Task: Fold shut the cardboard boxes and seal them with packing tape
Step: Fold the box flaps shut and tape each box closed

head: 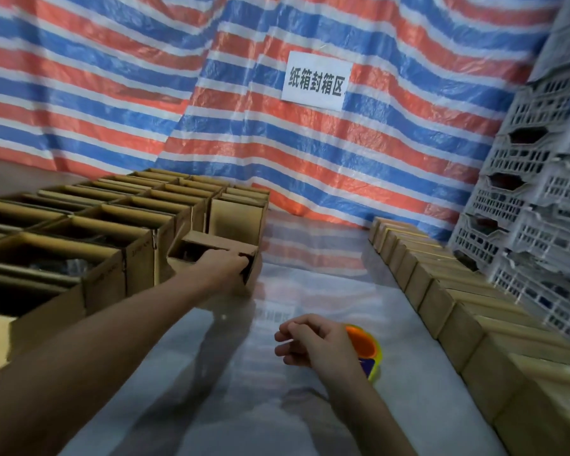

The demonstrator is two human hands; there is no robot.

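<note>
One box (208, 242) in left hand (228, 263), crates (527, 199), tarp (112, 77)

table (310, 284), open boxes (144, 258) left, closed boxes (458, 301) right, tape dispenser (364, 342)

Your left grip (226, 263) has its fingers hooked over the rim of a small tilted box (208, 245), right by the rows of open cartons (79, 225). Your right grip (313, 343) is loosely curled, holding nothing, just beside the orange-and-green tape roll (366, 347) on the bench (211, 373).
</note>
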